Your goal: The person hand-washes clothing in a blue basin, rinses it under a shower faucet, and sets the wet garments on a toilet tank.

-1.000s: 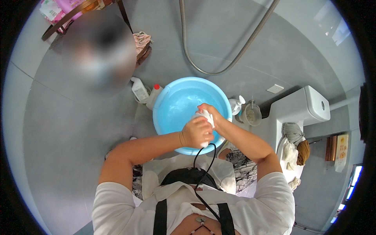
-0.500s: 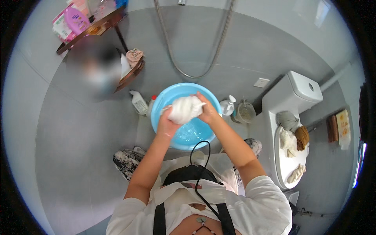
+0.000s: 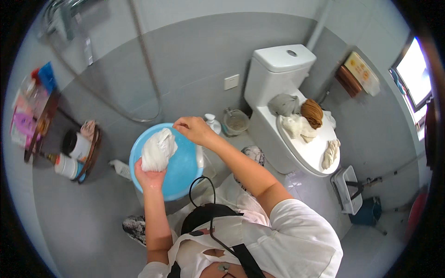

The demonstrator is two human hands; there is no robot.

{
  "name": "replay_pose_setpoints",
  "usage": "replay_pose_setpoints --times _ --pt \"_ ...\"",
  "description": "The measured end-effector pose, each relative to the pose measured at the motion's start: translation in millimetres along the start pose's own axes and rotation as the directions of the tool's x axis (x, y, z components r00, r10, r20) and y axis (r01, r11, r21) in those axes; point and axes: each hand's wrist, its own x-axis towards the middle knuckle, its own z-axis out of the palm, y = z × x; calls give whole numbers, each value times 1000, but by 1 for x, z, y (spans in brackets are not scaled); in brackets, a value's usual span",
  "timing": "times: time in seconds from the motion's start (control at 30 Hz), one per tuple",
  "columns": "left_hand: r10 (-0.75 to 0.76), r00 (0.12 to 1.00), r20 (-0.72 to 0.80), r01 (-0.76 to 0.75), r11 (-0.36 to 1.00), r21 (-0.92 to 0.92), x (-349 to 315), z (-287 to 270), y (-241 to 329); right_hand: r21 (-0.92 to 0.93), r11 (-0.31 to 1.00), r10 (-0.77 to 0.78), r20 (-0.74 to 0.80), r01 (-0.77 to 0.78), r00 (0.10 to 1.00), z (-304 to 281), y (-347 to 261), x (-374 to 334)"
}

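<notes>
A wet, bunched-up white cloth (image 3: pixel 158 149) rests in my left hand (image 3: pixel 151 174), which grips it from below over the left side of a light blue basin (image 3: pixel 184 193). Water lies in the basin. My right hand (image 3: pixel 193 130) is apart from the cloth, above the basin's far right rim. Its fingers are curled into a pinch, and whether anything small sits between them is hidden.
Beyond the basin stand a white pump bottle (image 3: pixel 212 123) and a clear tub (image 3: pixel 235 122). A white bottle (image 3: pixel 121 169) is at its left. Several bunched cloths lie on the closed toilet lid (image 3: pixel 296 155). A corner shelf (image 3: pixel 95 153) with bottles stands left; a shower hose (image 3: pixel 150 69) hangs behind.
The view has turned to the right. My right hand has let go of the white cloth and moved away from it, while my left hand still holds the cloth over the basin.
</notes>
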Motion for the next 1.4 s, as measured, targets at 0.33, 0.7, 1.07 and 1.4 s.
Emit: replay_pose_setpoints --times 0.33,0.7,1.07,1.4 --pt "-337 935 113 315 932 180 63 80 -81 -81 935 235 -587 -345 775 -160 86 -79" --pt "-487 872 52 464 855 232 86 119 -174 -184 228 151 -963 -956 221 -235 213 -178" --pt "-499 866 35 475 842 255 86 117 -170 -59 477 357 -899 -877 255 -282 170 -222" --pt "-515 857 36 494 838 232 83 112 -165 -175 233 504 -819 -957 272 -293 126 -229"
